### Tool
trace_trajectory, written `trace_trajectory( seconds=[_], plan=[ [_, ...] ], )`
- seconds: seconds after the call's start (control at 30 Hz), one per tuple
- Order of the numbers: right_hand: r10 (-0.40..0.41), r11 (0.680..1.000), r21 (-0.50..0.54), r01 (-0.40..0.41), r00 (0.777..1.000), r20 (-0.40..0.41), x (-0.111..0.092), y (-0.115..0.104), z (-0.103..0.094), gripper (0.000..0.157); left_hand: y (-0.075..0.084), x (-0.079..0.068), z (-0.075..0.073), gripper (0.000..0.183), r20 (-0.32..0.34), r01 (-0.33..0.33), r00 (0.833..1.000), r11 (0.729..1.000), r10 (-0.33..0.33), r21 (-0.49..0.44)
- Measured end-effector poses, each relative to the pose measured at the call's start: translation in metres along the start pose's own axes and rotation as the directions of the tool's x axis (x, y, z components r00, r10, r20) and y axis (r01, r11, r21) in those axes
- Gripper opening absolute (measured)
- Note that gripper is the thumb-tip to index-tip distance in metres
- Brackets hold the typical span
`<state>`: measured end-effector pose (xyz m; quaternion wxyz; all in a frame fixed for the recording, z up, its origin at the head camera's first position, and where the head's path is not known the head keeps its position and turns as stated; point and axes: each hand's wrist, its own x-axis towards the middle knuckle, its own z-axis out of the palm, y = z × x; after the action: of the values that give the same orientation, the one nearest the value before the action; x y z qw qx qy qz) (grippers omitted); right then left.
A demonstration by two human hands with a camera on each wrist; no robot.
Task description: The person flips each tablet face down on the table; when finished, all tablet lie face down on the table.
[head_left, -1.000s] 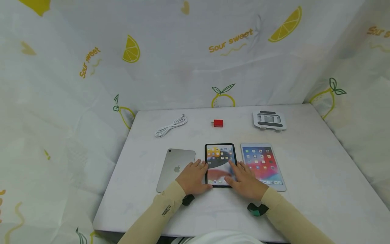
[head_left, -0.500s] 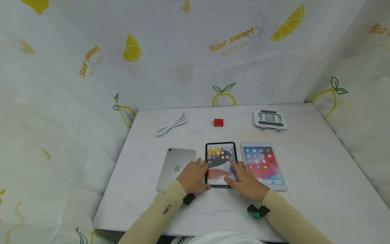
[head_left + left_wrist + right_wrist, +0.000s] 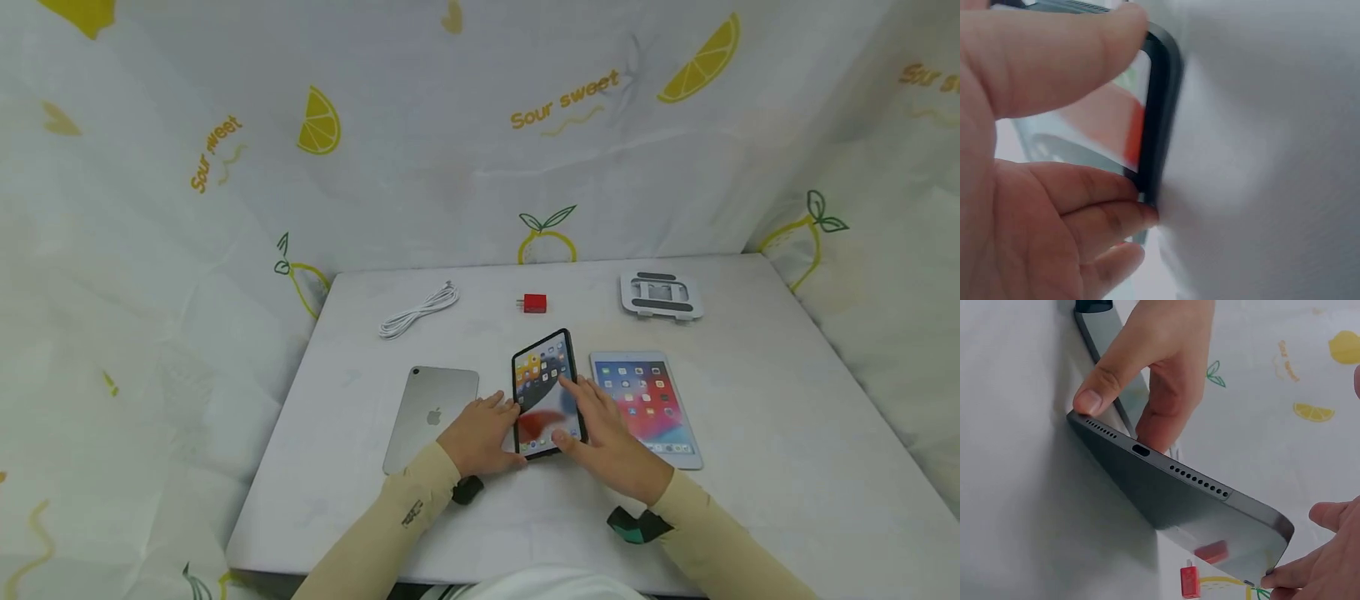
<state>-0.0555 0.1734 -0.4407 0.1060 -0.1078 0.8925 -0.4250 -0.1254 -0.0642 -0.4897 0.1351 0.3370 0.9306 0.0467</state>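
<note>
Between both hands is a black-rimmed tablet [image 3: 538, 408], its home screen lit. It tilts sideways, the right edge raised above the table. My left hand [image 3: 480, 437] holds the low left edge; in the left wrist view its thumb [image 3: 1066, 59] lies over a corner and the fingertips meet the side. My right hand [image 3: 615, 446] holds the raised right edge, fingers at the side and thumb near the lower part of the screen. The right wrist view shows the tablet's port edge [image 3: 1141, 450] and its grey back [image 3: 1166, 494], which reflects the red plug.
A silver tablet [image 3: 423, 421] lies face down at left. A white tablet [image 3: 648, 404] lies face up at right. Behind them are a bundled white cable [image 3: 420, 310], a red charger plug [image 3: 535, 303] and a folded grey-white stand [image 3: 660, 296]. A lemon-print sheet hangs behind the table.
The black-rimmed tablet lay flat between both hands; now its right edge is lifted and it leans to the left. The right hand has risen slightly with it, while the left stays low.
</note>
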Motion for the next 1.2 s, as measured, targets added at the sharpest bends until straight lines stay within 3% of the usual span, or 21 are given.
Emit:
trace_trajectory(
  seconds=[0.2,0.37,0.47,0.67,0.73,0.93,1.1,1.2],
  plan=[
    [-0.056,0.996,0.062,0.057,0.998,-0.015,0.0,-0.01,0.005,0.084,0.0,-0.004,0.002,0.087,-0.035,-0.052,0.998,0.995,0.049,-0.081],
    [-0.109,0.989,0.105,0.107,0.994,0.016,0.003,-0.016,0.011,0.084,0.001,-0.012,-0.005,0.085,-0.127,-0.114,0.988,0.972,0.089,-0.206],
    [-0.147,0.985,0.098,0.143,0.989,0.036,0.006,-0.018,0.015,0.085,0.001,-0.02,-0.014,0.084,-0.21,-0.162,0.971,0.956,0.111,-0.243],
    [-0.204,0.975,0.103,0.195,0.975,0.084,0.008,-0.02,0.02,0.088,-0.003,-0.03,-0.021,0.094,-0.385,-0.293,0.904,0.927,0.188,-0.234],
    [-0.192,0.978,0.108,0.18,0.975,0.109,0.008,-0.021,0.022,0.087,-0.005,-0.034,-0.022,0.096,-0.416,-0.305,0.889,0.926,0.193,-0.223],
    [-0.121,0.991,0.087,0.105,0.973,0.197,0.011,-0.02,0.029,0.081,-0.013,-0.049,-0.027,0.094,-0.457,-0.286,0.874,0.936,0.168,-0.203],
    [-0.033,0.999,0.021,0.028,0.957,0.287,0.013,-0.011,0.038,0.082,-0.021,-0.058,-0.029,0.089,-0.503,-0.272,0.849,0.95,0.161,-0.154],
    [0.005,1.0,-0.019,0.001,0.944,0.33,0.016,-0.006,0.043,0.081,-0.027,-0.064,-0.029,0.089,-0.51,-0.229,0.849,0.965,0.134,-0.127]
  ],
)
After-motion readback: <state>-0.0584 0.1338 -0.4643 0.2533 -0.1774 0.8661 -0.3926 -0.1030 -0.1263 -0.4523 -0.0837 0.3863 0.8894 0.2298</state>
